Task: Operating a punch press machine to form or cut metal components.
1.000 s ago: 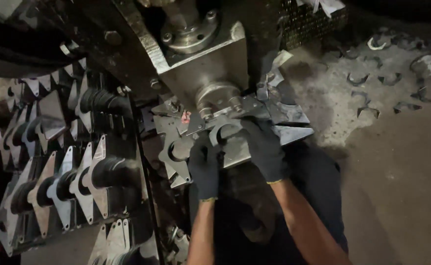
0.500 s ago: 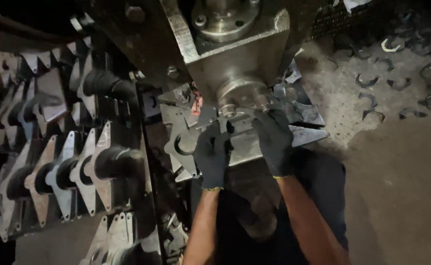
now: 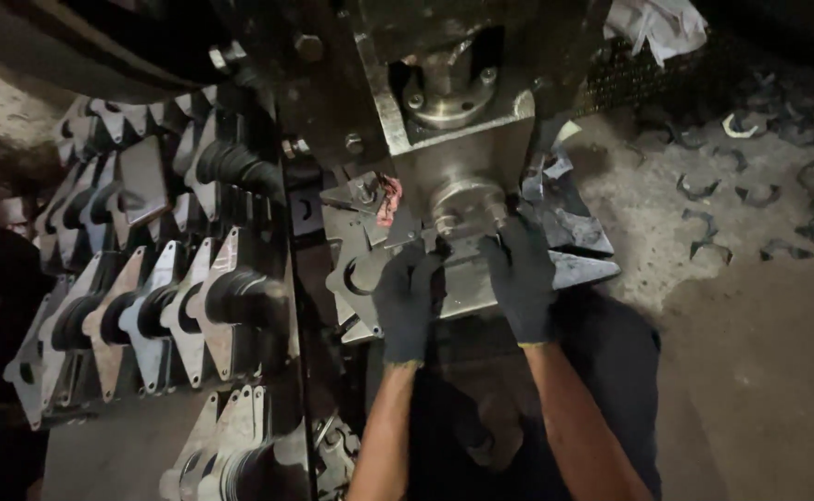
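Head view, left hand: the left hand (image 3: pixel 405 301), in a dark knitted glove, lies on the flat grey steel plate (image 3: pixel 467 283) at the press bed, fingers curled over the plate's near edge; whether it pinches the plate or only presses on it I cannot tell.
Head view, right hand: the right hand (image 3: pixel 523 278), also in a dark glove, rests on the same plate just beside the left, fingers bent and reaching up toward the round steel punch head (image 3: pixel 467 202); its exact grip is hidden by the glove.
Head view, plate: the flat grey steel plate sits directly under the round steel punch head, between the two hands, with a curved cut-out showing at its left end.
Head view, press: the grey square-bodied metal press block (image 3: pixel 453 102) stands above the punch, bolts showing on its round flange.
Head view, rack: to the left, rows of pointed grey steel blanks with round holes (image 3: pixel 161 311) hang on dark horizontal bars (image 3: pixel 240 297), well apart from the hands.
Head view, lower stack: more of the same blanks, stacked on edge (image 3: pixel 226 455), show at the bottom left.
Head view, floor: curved steel offcuts (image 3: pixel 704 232) lie scattered on the dusty concrete floor (image 3: pixel 759 371) to the right.
Head view, cloth: a crumpled white rag (image 3: pixel 653 23) lies at the top right beside the press.
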